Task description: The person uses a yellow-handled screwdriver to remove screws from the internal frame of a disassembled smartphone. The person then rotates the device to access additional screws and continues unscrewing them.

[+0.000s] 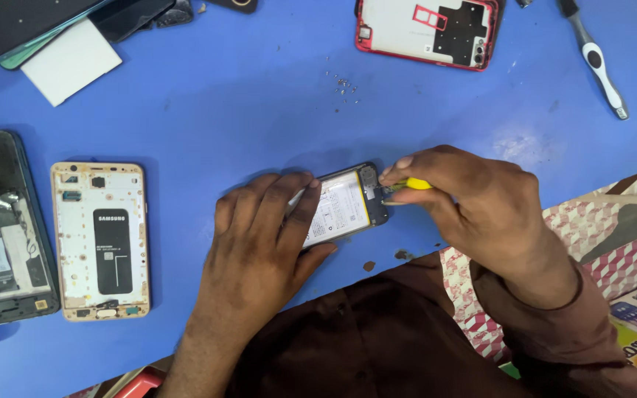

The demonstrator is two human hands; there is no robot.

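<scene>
Two hands work one opened phone: left hand presses it flat, right hand grip pinches a yellow tool.

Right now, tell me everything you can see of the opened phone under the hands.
The opened phone lies flat and slanted on the blue table, back cover off. A white-labelled battery fills its middle, and a dark plate covers the upper end. The left hand presses over its lower half. The right hand holds a yellow-handled tool with its tip at the dark end.
</scene>
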